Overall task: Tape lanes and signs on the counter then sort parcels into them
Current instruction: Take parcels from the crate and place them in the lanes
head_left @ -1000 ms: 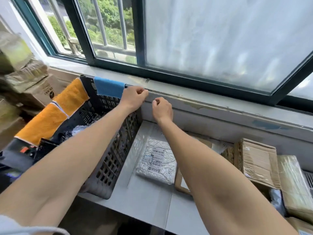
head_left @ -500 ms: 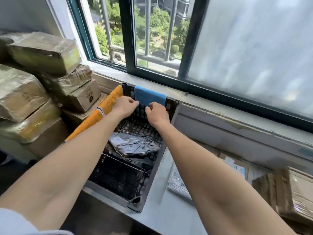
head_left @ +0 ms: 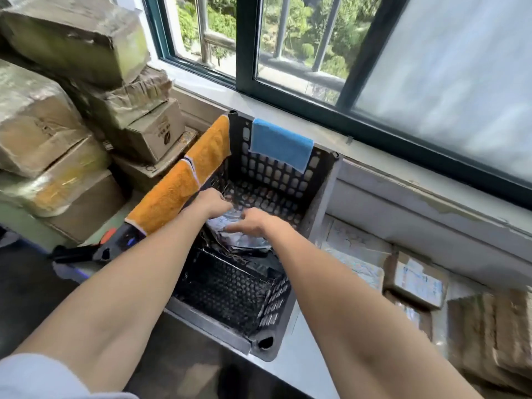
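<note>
A dark plastic crate (head_left: pixel 322 191) stands on the grey counter (head_left: pixel 299 361) under the window. Inside it lies a crumpled silver-grey parcel bag (head_left: pixel 241 240). Both my hands reach down into the crate. My left hand (head_left: pixel 214 201) rests at the far left edge of the bag, fingers curled on it. My right hand (head_left: pixel 253 221) lies on top of the bag, fingers spread and blurred. Whether either hand grips the bag is not clear. On the counter to the right lie a white mailer (head_left: pixel 354 254) and brown boxes (head_left: pixel 417 280).
An orange towel (head_left: pixel 184 180) hangs over the crate's left rim, a blue cloth (head_left: pixel 280 144) over its far rim. Taped cardboard boxes (head_left: pixel 57 116) are stacked at the left. Black tools with orange grips (head_left: pixel 86 250) lie by the crate. More wrapped parcels (head_left: pixel 495 335) sit far right.
My hands left the window ledge, passed the crate's far rim, and now dip inside onto the silver bag. The view swung left toward the crate.
</note>
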